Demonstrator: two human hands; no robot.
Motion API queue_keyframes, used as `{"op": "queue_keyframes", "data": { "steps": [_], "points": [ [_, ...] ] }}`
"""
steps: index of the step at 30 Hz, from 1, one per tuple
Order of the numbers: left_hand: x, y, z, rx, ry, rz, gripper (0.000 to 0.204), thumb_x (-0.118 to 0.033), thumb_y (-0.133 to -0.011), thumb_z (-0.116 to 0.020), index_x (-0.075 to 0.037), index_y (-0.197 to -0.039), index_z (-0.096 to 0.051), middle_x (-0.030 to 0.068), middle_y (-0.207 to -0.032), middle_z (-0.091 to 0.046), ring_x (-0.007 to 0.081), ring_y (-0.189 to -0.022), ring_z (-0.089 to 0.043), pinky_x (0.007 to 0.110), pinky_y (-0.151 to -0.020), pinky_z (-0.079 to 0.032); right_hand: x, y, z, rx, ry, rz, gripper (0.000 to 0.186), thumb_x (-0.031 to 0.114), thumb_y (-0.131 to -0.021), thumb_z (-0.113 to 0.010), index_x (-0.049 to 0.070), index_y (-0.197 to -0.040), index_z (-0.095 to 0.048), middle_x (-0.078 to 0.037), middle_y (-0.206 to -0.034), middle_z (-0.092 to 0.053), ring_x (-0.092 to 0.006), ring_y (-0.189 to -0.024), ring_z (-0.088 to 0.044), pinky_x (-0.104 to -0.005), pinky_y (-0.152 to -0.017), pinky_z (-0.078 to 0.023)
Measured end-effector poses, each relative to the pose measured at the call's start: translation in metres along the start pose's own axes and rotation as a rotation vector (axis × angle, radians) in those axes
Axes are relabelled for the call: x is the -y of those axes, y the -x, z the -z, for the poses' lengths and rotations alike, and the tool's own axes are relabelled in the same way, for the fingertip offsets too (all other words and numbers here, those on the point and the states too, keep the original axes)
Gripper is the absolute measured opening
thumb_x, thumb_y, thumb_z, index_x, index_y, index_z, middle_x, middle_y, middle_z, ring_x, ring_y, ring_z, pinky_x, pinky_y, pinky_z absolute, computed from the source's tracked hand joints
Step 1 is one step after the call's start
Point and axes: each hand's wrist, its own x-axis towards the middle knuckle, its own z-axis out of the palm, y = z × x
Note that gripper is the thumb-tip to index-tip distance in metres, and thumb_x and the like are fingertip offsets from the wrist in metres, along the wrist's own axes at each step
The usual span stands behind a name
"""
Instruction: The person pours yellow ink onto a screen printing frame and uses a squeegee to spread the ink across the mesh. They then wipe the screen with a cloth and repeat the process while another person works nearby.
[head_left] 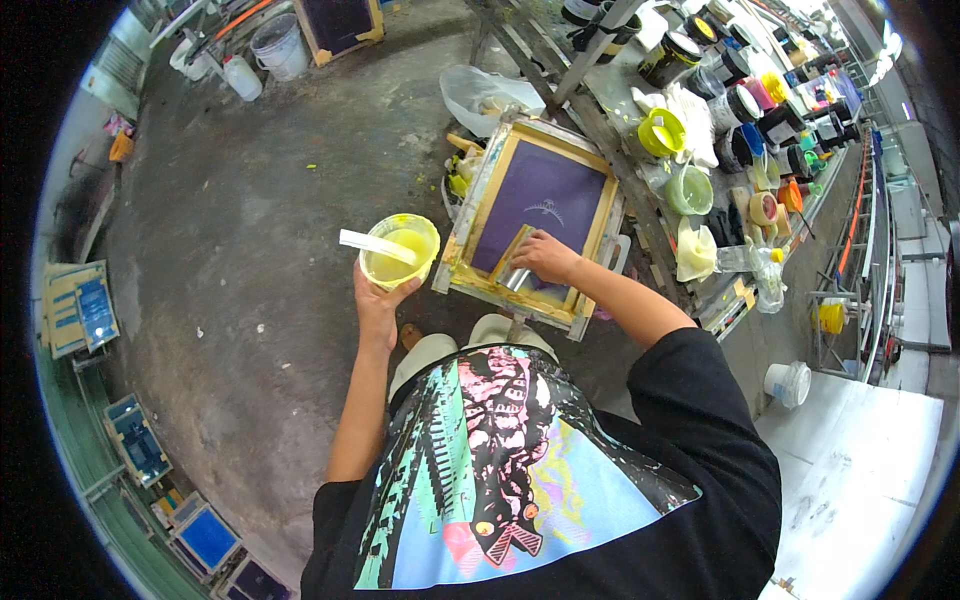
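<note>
My left hand [376, 305] grips a yellow plastic tub [424, 255] of pale yellow liquid, with a white flat stick [365, 241] lying across its rim. To the right of it, a screen frame [462, 225] with a purple mesh [550, 180] and a small pale design rests on a stand, tilted. My right hand [535, 255] is closed on a metal squeegee-like tool [514, 275] with a yellow edge, held over the lower part of the mesh.
A cluttered bench [650, 180] with tubs [660, 132], jars and cloths runs along the right. A clear plastic bag [480, 95] lies beyond the screen. Buckets [280, 45] stand at the back, more screens [80, 305] at the left, and a white bucket [787, 384] at the lower right.
</note>
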Motion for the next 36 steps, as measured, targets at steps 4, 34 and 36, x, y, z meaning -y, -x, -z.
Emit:
{"op": "queue_keyframes", "data": {
  "steps": [4, 34, 36],
  "points": [
    [0.003, -0.003, -0.009, 0.017, -0.023, 0.018, 0.083, 0.009, -0.074, -0.083, -0.006, -0.144, -0.041, 0.0085, -0.136, -0.059, 0.0219, -0.127, -0.058, 0.038, -0.109, -0.048, -0.003, 0.071, -0.018, -0.092, -0.049, -0.077, 0.035, 0.009, -0.086, -0.061, 0.022, -0.117, -0.070, 0.000, -0.118, -0.069, -0.0205, -0.119, -0.060, -0.0439, -0.104, -0.039],
    [0.111, -0.001, 0.007, 0.136, -0.548, 0.149, 0.100, -0.011, -0.055, -0.096, -0.009, -0.143, -0.050, 0.0105, -0.138, -0.058, 0.0275, -0.129, -0.055, 0.041, -0.111, -0.044, -0.084, 0.016, -0.030, 0.382, -1.353, -0.706, 0.046, 0.027, -0.089, -0.080, 0.009, -0.130, -0.067, -0.001, -0.107, -0.070, -0.0073, -0.083, -0.058, -0.0279, -0.061, -0.047],
    [0.123, -0.012, 0.007, 0.188, -0.738, 0.067, 0.102, -0.013, -0.053, -0.096, -0.009, -0.144, -0.050, 0.0132, -0.138, -0.057, 0.0306, -0.129, -0.054, 0.042, -0.111, -0.043, -0.083, 0.028, -0.026, 0.245, -1.539, -0.677, 0.048, 0.023, -0.092, -0.078, 0.005, -0.133, -0.063, -0.002, -0.108, -0.070, -0.0083, -0.085, -0.060, -0.0293, -0.063, -0.049]
  ]
}}
